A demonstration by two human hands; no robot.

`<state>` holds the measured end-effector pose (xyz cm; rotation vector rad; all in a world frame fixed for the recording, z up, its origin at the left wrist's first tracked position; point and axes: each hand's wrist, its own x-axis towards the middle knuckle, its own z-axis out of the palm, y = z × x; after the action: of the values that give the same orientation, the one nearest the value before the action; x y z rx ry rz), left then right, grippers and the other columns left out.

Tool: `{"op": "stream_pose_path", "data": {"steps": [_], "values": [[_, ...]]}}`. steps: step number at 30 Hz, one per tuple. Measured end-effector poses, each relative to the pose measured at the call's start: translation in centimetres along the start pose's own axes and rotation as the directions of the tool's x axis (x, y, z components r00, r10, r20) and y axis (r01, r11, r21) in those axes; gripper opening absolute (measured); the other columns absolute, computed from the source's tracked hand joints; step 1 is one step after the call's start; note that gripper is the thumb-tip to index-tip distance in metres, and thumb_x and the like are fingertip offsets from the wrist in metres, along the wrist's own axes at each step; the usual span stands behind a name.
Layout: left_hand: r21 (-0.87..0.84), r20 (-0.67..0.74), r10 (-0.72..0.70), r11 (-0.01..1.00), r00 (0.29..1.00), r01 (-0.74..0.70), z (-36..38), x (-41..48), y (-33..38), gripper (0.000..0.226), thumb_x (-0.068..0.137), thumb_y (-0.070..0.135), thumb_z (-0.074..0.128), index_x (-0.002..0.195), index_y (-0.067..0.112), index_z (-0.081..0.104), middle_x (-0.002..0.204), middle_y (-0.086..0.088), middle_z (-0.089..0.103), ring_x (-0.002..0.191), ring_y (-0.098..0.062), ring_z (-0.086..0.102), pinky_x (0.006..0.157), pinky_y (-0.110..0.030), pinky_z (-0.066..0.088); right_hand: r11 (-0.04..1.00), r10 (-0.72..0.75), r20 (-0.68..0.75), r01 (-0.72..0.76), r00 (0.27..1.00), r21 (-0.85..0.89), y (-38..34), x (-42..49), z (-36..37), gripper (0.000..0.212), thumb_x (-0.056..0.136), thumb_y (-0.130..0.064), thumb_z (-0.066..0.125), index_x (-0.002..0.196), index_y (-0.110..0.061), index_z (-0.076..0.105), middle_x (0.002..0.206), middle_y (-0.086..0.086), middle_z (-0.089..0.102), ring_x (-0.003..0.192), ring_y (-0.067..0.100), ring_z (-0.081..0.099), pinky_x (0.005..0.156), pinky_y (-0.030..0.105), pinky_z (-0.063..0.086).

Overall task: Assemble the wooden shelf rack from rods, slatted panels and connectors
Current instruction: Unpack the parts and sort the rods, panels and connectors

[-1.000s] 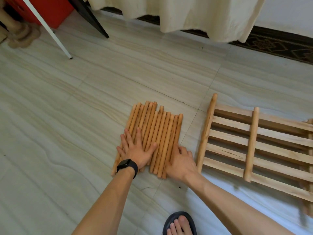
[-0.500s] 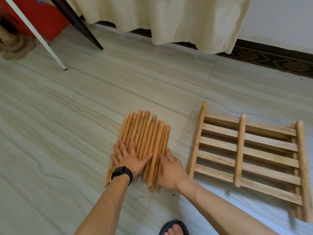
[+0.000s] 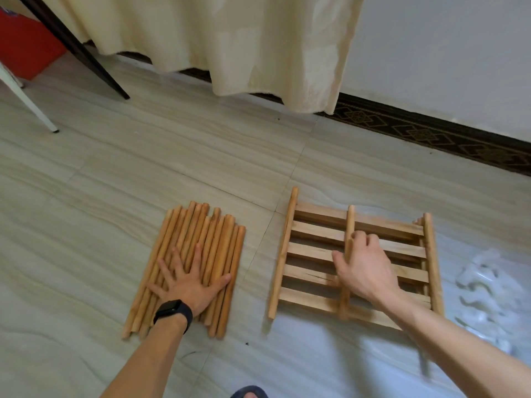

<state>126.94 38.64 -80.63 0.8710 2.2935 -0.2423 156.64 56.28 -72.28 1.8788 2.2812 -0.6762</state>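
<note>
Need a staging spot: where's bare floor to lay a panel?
Free: floor left of rods; wide stretch from rods and panel up to curtain. Tight: strip between rods and panel. Crowded: white plastic right of panel.

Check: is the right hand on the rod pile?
No, the right hand grips the middle rail of the slatted panel; only the left hand lies flat on the rod pile.

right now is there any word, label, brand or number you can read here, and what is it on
None can be read.
Watch on the left wrist: screen dark.
Red box: a small bluish mark, too blurred to read.
Skirting strip: geometric pattern, no letters.
Rods and slatted panel: bare wood, no marks visible.
</note>
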Motion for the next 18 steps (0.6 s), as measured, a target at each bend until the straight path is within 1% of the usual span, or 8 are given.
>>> {"op": "stream_pose_path", "data": {"steps": [3,7,9,11,12,14,16,18], "values": [[-0.03,0.002,-0.016,0.999,1.0,0.016,0.3,0.0,0.4,0.114,0.058,0.104,0.018,0.138,0.048,-0.042,0.144,-0.005,-0.054,0.142,-0.043,-0.036,0.114,-0.073,-0.005,0.994,0.094,0.068,-0.097,0.993,0.042,2.2,0.2,1.1,0.044,0.102,-0.045,0.046,0.129,-0.011,0.043,0.119,0.01,0.051,0.079,0.016,0.054,0.062,0.029,0.046],[-0.024,0.003,-0.023,0.999,1.0,0.023,0.5,0.2,0.6,0.117,0.057,0.105,0.019,0.137,0.047,-0.044,0.145,-0.008,-0.054,0.141,-0.045,-0.036,0.113,-0.073,-0.007,0.987,0.081,0.041,-0.085,0.996,0.135,2.5,0.1,2.1,0.035,0.104,-0.036,0.045,0.123,-0.008,0.052,0.102,0.005,0.053,0.072,0.01,0.047,0.057,0.024,0.035],[-0.031,-0.005,-0.022,0.999,1.0,0.022,0.7,0.3,0.4,0.118,0.057,0.105,0.018,0.138,0.046,-0.043,0.145,-0.009,-0.054,0.141,-0.045,-0.037,0.113,-0.074,-0.008,0.976,0.06,0.008,-0.061,0.998,0.209,1.7,-0.2,2.0,0.031,0.103,-0.034,0.047,0.12,-0.009,0.054,0.1,0.003,0.056,0.076,0.012,0.051,0.063,0.029,0.041],[-0.011,-0.08,-0.004,1.0,0.997,0.003,0.8,0.1,0.5,0.119,0.058,0.106,0.014,0.142,0.043,-0.04,0.144,-0.011,-0.054,0.141,-0.045,-0.036,0.112,-0.072,-0.013,0.961,-0.011,-0.02,0.016,1.0,0.275,0.1,-0.7,1.8,0.024,0.102,-0.034,0.049,0.114,-0.014,0.055,0.096,-0.002,0.057,0.078,0.01,0.054,0.069,0.031,0.043],[0.022,-0.152,0.043,0.999,0.987,-0.04,0.9,-0.2,0.8,0.119,0.059,0.106,0.013,0.145,0.041,-0.037,0.146,-0.012,-0.053,0.142,-0.044,-0.036,0.11,-0.07,-0.02,0.955,-0.062,-0.02,0.066,0.998,0.289,-1.0,-1.1,1.8,0.02,0.102,-0.035,0.05,0.109,-0.017,0.055,0.092,-0.005,0.057,0.078,0.009,0.054,0.07,0.031,0.044],[0.151,-0.247,0.223,0.97,0.943,-0.19,1.3,-0.8,2.1,0.115,0.063,0.105,0.016,0.148,0.043,-0.031,0.153,-0.008,-0.046,0.143,-0.04,-0.036,0.1,-0.066,-0.034,0.94,-0.144,0.003,0.136,0.99,0.313,-3.5,-1.9,2.0,0.011,0.102,-0.038,0.05,0.104,-0.027,0.051,0.089,-0.01,0.057,0.079,0.006,0.055,0.071,0.031,0.046],[0.253,-0.184,0.353,0.919,0.917,-0.303,2.0,-1.1,3.3,0.105,0.068,0.102,0.019,0.145,0.05,-0.032,0.155,-0.002,-0.044,0.142,-0.037,-0.039,0.098,-0.068,-0.035,0.923,-0.178,0.026,0.158,0.984,0.351,-5.6,-2.3,2.5,0.008,0.101,-0.04,0.05,0.104,-0.032,0.047,0.088,-0.011,0.058,0.08,0.007,0.055,0.072,0.032,0.046],[0.234,-0.152,0.319,0.931,0.935,-0.279,2.8,-0.9,3.7,0.092,0.077,0.094,0.018,0.143,0.054,-0.033,0.156,0.0,-0.042,0.141,-0.038,-0.04,0.102,-0.074,-0.026,0.914,-0.209,0.056,0.174,0.976,0.367,-7.5,-2.8,3.1,0.015,0.101,-0.039,0.049,0.112,-0.029,0.051,0.093,-0.009,0.06,0.087,0.013,0.058,0.077,0.035,0.047]]}}
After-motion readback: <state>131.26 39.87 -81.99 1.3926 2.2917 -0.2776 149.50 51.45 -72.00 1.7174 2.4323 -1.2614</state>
